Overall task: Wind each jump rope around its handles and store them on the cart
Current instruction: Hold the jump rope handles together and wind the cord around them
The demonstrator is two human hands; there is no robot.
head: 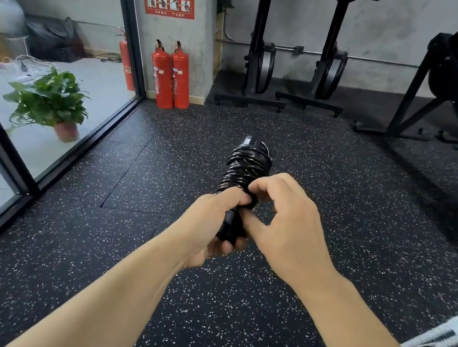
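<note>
Bare speckled floor [233, 305] beneath, fire extinguishers [170, 75] far left, cart [444, 344] (white-framed) close at lower right

Cart [446, 336] cropped by the edge; rope [244, 169] hides handles [229, 225].

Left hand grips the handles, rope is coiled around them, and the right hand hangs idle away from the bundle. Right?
No. The head view shows the right hand at the bundle, fingers pinching the rope at its lower turns. The left hand does grip the handles, with the rope coiled around them.
</note>
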